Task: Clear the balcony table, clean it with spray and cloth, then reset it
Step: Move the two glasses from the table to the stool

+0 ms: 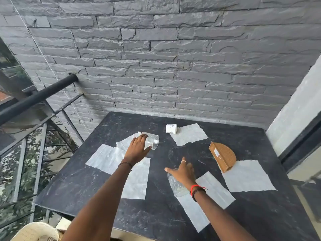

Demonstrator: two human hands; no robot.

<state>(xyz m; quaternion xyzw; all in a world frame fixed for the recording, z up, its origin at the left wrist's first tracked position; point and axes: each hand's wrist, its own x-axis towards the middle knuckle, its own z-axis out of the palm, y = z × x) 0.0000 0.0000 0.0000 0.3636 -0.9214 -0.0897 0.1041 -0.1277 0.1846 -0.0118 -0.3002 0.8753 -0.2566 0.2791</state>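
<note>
A dark stone table stands against a grey brick wall. My left hand grips a clear glass lying on its side near the table's middle. My right hand holds a second clear glass, tilted above the table's front half. A small white cup lies tipped over at the back. A brown wooden napkin holder lies on its side at the right. Several white paper napkins are scattered over the tabletop.
A black metal railing with glass panels runs along the left, close to the table's left edge. A pale chair back shows at the bottom left. A white pillar and dark door frame stand at the right.
</note>
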